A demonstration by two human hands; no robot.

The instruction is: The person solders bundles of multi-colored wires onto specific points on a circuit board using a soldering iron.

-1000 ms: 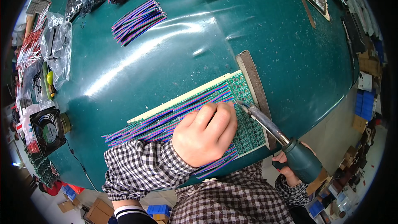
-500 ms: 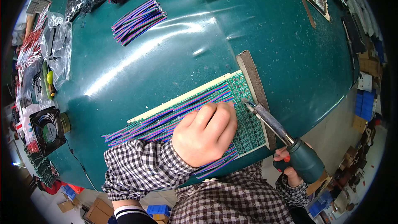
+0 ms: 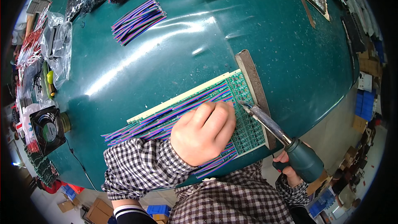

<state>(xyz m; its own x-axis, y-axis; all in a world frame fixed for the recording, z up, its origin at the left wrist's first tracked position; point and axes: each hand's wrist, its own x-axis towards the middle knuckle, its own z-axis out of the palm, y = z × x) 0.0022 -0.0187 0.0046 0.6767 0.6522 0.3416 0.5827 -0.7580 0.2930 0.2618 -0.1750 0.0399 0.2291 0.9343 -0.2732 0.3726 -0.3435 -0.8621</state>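
The left hand [image 3: 203, 132], fingers curled, presses multicoloured ribbon wires [image 3: 166, 118] onto the green rectangular circuit board [image 3: 246, 120] on the teal table [image 3: 166, 54]. The right hand [image 3: 290, 170] grips a dark-handled soldering iron [image 3: 273, 128], tip at the board. How many joints are finished cannot be made out; spare wire bundles [image 3: 139, 20] lie unused.

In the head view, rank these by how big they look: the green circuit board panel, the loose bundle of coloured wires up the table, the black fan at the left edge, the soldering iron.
1. green circuit board panel, partly under the left hand.
2. soldering iron, held in the right hand.
3. and 4. bundle of coloured wires and black fan look alike; the fisheye makes this unsure.
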